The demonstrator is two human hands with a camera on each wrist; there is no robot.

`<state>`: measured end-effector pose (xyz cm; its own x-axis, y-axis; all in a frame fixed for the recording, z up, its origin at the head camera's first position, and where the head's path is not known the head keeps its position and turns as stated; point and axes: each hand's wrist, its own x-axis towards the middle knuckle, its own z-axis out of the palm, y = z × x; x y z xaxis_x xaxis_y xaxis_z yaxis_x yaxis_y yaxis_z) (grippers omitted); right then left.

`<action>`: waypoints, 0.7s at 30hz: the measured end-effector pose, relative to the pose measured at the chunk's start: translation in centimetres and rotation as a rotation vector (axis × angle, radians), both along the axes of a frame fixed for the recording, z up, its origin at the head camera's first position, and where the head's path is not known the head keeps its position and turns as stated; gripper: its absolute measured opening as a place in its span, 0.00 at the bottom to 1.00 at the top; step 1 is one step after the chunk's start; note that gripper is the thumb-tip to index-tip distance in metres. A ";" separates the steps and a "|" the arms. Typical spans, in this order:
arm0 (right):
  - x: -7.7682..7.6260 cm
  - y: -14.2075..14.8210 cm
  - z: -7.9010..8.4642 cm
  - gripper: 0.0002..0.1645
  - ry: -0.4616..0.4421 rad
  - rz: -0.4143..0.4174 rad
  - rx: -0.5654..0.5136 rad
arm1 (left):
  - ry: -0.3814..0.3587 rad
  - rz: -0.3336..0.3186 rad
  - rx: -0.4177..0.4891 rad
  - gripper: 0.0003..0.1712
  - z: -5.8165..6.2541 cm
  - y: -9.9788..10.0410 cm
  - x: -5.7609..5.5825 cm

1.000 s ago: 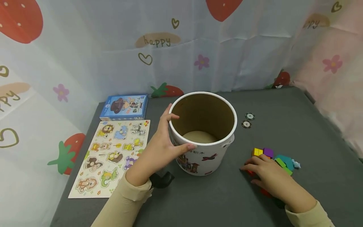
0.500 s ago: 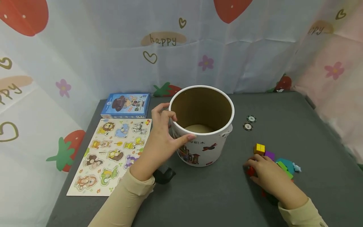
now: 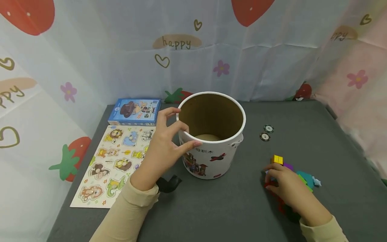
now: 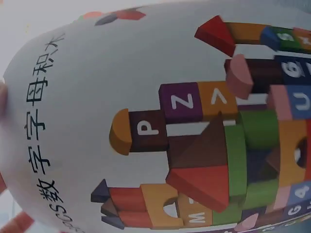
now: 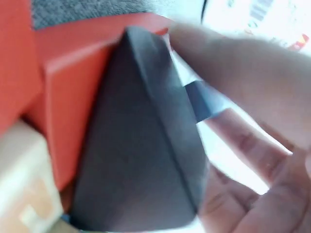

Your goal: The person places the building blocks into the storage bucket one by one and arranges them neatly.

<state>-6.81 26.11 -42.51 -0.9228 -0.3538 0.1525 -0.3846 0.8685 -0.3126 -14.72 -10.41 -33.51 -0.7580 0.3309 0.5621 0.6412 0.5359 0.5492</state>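
A white bucket (image 3: 208, 158) with printed toy-block pictures stands upright in the middle of the dark table, open at the top. My left hand (image 3: 163, 144) grips its left rim, the thumb pressed on the outer front. The left wrist view is filled by the bucket's printed wall (image 4: 112, 116). Over at the right, my right hand (image 3: 287, 185) reaches down over a pile of coloured blocks, including a yellow block (image 3: 277, 159). In the right wrist view, a dark wedge block (image 5: 141, 145), a red block (image 5: 73, 97) and a small blue piece (image 5: 199, 99) lie by the fingers; any pinch is unclear.
To the left lies an animal puzzle board (image 3: 105, 168), with a blue game box (image 3: 136, 112) behind it. Two round chips, one of them a dark-edged chip (image 3: 264, 136), lie right of the bucket. A printed curtain (image 3: 127, 67) hangs behind the table.
The bucket has shifted left and slightly away, my left hand moving with it. My right hand stays over the blocks with its fingers shifting slightly; a bluish bit now shows beside them.
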 end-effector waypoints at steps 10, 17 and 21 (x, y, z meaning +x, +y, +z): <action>0.0 -2.4 4.3 0.28 0.301 0.036 -0.109 | -0.111 -0.058 -0.075 0.19 0.7 -2.6 -0.9; -1.5 -5.9 11.2 0.28 0.480 0.101 -0.277 | -0.424 -0.110 0.068 0.38 -0.3 -1.8 -1.2; -3.5 -7.9 13.7 0.24 0.469 0.201 -0.313 | -0.520 -0.119 0.116 0.44 -0.9 -1.8 -1.3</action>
